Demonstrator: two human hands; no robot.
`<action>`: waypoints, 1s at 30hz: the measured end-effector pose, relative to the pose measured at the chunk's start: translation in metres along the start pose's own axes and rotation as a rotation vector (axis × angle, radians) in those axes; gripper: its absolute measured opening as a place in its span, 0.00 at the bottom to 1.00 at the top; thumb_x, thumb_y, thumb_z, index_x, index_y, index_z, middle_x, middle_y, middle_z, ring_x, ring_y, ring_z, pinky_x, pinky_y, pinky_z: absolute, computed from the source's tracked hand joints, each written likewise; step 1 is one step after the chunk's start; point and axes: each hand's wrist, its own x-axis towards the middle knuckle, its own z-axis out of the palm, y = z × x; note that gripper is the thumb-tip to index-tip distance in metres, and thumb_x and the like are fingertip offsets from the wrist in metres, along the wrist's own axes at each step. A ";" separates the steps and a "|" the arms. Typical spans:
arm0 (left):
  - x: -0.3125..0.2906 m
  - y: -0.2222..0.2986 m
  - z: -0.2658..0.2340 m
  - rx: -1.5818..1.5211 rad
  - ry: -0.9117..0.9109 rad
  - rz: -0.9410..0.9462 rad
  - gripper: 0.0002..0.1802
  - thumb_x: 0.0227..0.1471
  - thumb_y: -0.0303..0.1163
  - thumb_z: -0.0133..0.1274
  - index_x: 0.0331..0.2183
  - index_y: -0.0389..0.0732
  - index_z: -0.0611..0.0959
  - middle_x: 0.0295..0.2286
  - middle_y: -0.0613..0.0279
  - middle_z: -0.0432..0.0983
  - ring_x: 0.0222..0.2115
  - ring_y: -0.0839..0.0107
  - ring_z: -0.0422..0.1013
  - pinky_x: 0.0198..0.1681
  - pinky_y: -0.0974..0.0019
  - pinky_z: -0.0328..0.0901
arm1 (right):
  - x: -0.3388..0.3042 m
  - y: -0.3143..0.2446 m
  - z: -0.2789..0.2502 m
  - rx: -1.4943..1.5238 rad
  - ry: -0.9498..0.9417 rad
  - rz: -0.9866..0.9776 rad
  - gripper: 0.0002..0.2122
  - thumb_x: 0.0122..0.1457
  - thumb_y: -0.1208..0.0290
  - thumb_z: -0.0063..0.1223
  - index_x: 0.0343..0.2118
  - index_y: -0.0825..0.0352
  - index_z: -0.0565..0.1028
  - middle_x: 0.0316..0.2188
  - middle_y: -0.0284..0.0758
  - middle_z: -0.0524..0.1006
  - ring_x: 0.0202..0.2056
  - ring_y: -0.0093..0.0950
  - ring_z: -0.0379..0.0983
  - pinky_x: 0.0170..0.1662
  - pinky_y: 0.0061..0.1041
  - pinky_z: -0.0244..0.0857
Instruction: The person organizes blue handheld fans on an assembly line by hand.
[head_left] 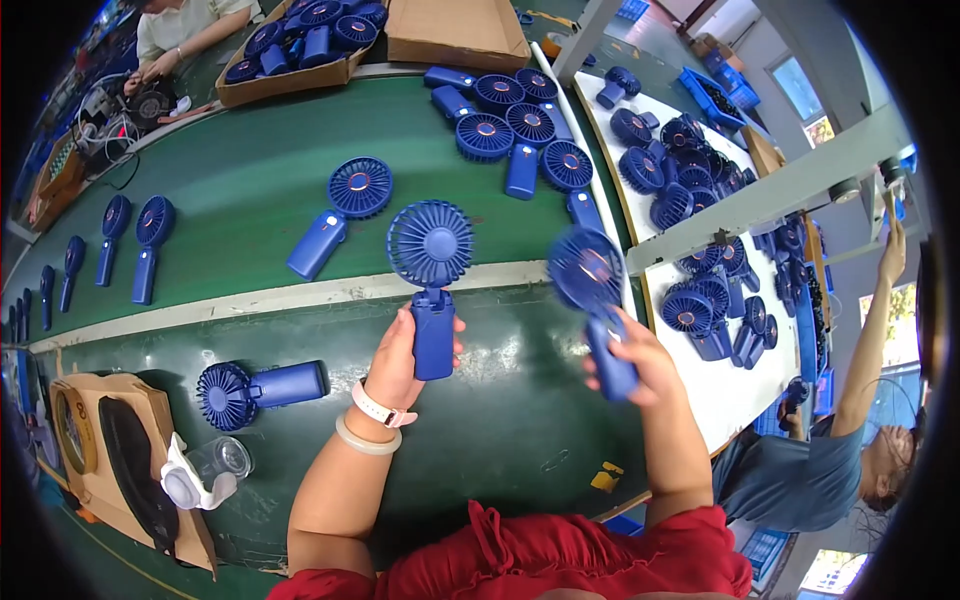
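Red clothing [560, 550] is nearest, short of the green belt [250, 180]. Before the belt, the left hand [400, 352] curls around one fan [433, 318], head toward the belt; the right hand [645, 362] grips a second fan [607, 345], blurred, near the belt's right edge. A loose fan [268, 388] lies on the desk [480, 450] before the belt; other fans [485, 137] lie on it.

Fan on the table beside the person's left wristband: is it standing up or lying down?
Lying down: the fan stretches sideways along the green table, round head toward the left, handle toward the right.
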 end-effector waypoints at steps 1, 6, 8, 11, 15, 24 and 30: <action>-0.001 0.000 -0.004 -0.031 0.024 -0.030 0.24 0.58 0.46 0.38 0.51 0.42 0.63 0.39 0.56 0.70 0.35 0.69 0.70 0.38 0.63 0.68 | 0.027 -0.003 0.009 0.011 -0.034 0.049 0.29 0.48 0.77 0.55 0.53 0.63 0.56 0.40 0.41 0.68 0.34 0.38 0.73 0.32 0.41 0.74; -0.006 0.002 0.001 0.133 0.033 0.060 0.32 0.48 0.27 0.54 0.53 0.39 0.60 0.39 0.58 0.68 0.39 0.69 0.68 0.42 0.61 0.66 | 0.157 -0.062 0.067 -0.300 -0.057 0.051 0.18 0.53 0.75 0.52 0.46 0.64 0.61 0.34 0.40 0.73 0.34 0.34 0.75 0.27 0.29 0.77; -0.008 0.001 0.000 0.234 0.058 0.088 0.30 0.46 0.28 0.55 0.50 0.40 0.61 0.36 0.60 0.65 0.38 0.66 0.68 0.41 0.59 0.67 | 0.211 -0.095 0.091 -0.331 -0.018 -0.195 0.14 0.54 0.77 0.50 0.43 0.67 0.64 0.33 0.41 0.73 0.33 0.32 0.74 0.33 0.26 0.75; -0.005 -0.002 0.001 0.148 0.117 0.079 0.30 0.48 0.29 0.53 0.51 0.41 0.60 0.38 0.60 0.64 0.37 0.65 0.68 0.41 0.59 0.67 | 0.266 -0.123 0.112 -0.422 0.033 -0.704 0.13 0.52 0.79 0.51 0.41 0.70 0.67 0.30 0.36 0.72 0.35 0.27 0.71 0.36 0.23 0.69; -0.001 -0.001 0.004 0.068 0.126 0.151 0.28 0.51 0.32 0.51 0.52 0.40 0.59 0.42 0.56 0.65 0.40 0.63 0.69 0.43 0.60 0.65 | 0.292 -0.056 0.139 -1.180 0.139 -1.171 0.13 0.50 0.78 0.51 0.40 0.70 0.71 0.33 0.34 0.75 0.36 0.22 0.70 0.40 0.20 0.66; -0.003 0.007 0.000 0.045 0.239 0.289 0.25 0.52 0.30 0.49 0.51 0.38 0.61 0.42 0.53 0.68 0.41 0.60 0.70 0.46 0.60 0.63 | 0.249 0.065 0.156 -1.327 -0.338 -0.854 0.12 0.49 0.66 0.54 0.31 0.65 0.65 0.26 0.38 0.74 0.29 0.33 0.73 0.33 0.27 0.66; -0.004 0.008 0.001 0.053 0.262 0.276 0.26 0.52 0.28 0.49 0.51 0.39 0.60 0.42 0.55 0.67 0.42 0.63 0.69 0.46 0.62 0.63 | 0.220 0.039 0.147 -2.062 0.224 -0.743 0.20 0.42 0.64 0.59 0.36 0.70 0.67 0.34 0.43 0.65 0.34 0.42 0.69 0.32 0.37 0.68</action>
